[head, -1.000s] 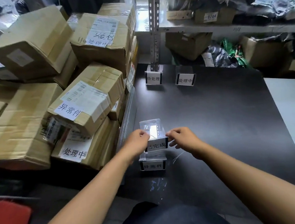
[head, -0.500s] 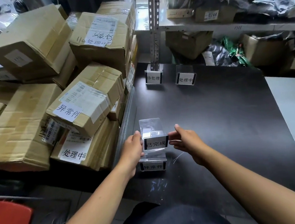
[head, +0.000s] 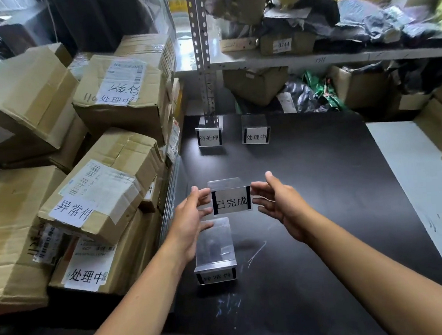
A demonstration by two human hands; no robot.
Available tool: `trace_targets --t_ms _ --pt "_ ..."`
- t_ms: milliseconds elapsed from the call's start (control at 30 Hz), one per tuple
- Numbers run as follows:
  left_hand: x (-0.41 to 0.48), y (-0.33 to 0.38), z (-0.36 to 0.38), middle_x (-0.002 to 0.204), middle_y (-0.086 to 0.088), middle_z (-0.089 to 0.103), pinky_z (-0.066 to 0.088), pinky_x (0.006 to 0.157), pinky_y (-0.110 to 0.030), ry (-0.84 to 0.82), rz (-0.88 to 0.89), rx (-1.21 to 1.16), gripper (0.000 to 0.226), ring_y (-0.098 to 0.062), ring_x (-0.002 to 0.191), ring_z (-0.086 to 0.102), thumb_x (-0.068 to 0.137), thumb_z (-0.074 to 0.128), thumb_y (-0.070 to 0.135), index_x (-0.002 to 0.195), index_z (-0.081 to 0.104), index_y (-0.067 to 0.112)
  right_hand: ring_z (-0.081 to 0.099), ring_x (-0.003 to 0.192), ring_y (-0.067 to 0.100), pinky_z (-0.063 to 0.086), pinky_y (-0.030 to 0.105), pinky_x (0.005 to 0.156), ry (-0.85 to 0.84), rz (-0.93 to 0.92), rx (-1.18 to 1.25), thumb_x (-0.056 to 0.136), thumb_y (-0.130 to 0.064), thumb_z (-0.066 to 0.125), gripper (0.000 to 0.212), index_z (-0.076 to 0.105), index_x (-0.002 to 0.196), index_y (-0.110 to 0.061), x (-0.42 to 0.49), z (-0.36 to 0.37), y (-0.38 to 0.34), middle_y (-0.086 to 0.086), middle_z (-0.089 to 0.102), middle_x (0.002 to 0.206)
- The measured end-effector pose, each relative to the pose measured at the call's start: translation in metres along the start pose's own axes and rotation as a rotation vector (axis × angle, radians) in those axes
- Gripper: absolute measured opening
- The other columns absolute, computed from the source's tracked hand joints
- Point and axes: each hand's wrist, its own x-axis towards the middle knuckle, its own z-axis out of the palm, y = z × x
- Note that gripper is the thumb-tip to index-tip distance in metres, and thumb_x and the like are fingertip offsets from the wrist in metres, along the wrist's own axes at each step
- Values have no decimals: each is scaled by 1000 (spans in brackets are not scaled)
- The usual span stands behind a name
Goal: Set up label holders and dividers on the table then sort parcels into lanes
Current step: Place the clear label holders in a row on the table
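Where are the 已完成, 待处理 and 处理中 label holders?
已完成 holder [head: 232, 202]: head view, middle of its label.
待处理 holder [head: 209, 138]: head view, middle of its label.
处理中 holder [head: 256, 137]: head view, middle of its label.

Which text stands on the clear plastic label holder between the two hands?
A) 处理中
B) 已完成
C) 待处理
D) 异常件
B: the clear plastic label holder between the left hand and the right hand shows the white card printed 已完成.

Our black table [head: 322, 185], far-left label holder [head: 209, 137] and far-right label holder [head: 256, 136] upright at its far edge, near label holder [head: 215, 257] toward our side
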Motion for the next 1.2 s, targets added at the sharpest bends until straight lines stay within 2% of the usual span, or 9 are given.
trace_targets --t_ms 133,233,400,567,700,800,1000,1067,1200 --pt "14 11 31 105 -3 55 48 88 -38 -51 10 -44 40 -16 89 54 107 32 39 114 64 16 67 99 17 52 36 99 54 -25 0 103 -52 39 45 70 105 -20 0 -20 -17 -3 74 106" --pt "26 17 60 102 -4 52 47 98 -39 -125 4 -34 42 -18 95 55 107 30 41 119 61 15 66 106 17 52 35 98 97 -49 16 104 -53 35 46 69 105 -22 0 -42 -27 -3 72 112" --pt "42 23 112 109 -3 56 47 93 -35 -254 -3 11 38 -15 100 56 106 28 43 108 61 24 65 108 14 53 35 96 190 -63 48 105 -53 33 45 68 103 -24 1 -87 -40 -7 70 112" --pt "61 21 167 107 1 59 44 102 -39 -288 26 104 36 -14 103 58 105 30 44 108 61 26 64 105 10 53 38 97 291 -85 93 106 -50 31 44 66 104 -23 17 -128 -51 -7 69 109" --pt "88 22 216 100 3 58 44 90 -32 -298 50 144 36 -11 95 57 106 28 42 102 60 25 62 98 4 52 31 86 342 -120 128 107 -46 30 42 64 99 -24 47 -157 -68 -7 68 104" --pt "117 25 248 103 3 59 44 86 -30 -269 67 160 38 -13 101 56 106 28 43 108 60 23 62 98 5 52 28 77 364 -130 153 107 -46 31 42 65 100 -22 79 -176 -82 -5 69 104" --pt "178 37 297 103 6 60 45 81 -29 -181 64 154 40 -13 102 57 106 26 45 107 60 25 64 101 6 52 27 75 358 -140 170 107 -47 32 43 65 108 -19 151 -206 -109 -2 69 110" --pt "196 37 307 109 4 61 47 88 -32 -160 58 168 41 -12 104 57 106 27 44 113 60 22 64 95 3 52 25 74 346 -135 162 107 -44 34 40 66 103 -21 171 -212 -114 -3 70 106" --pt "227 31 322 134 -6 59 40 112 -46 -104 79 262 49 -19 126 54 104 32 47 131 56 14 66 83 2 51 22 68 343 -123 154 107 -40 38 35 66 95 -21 206 -217 -117 -5 71 95"
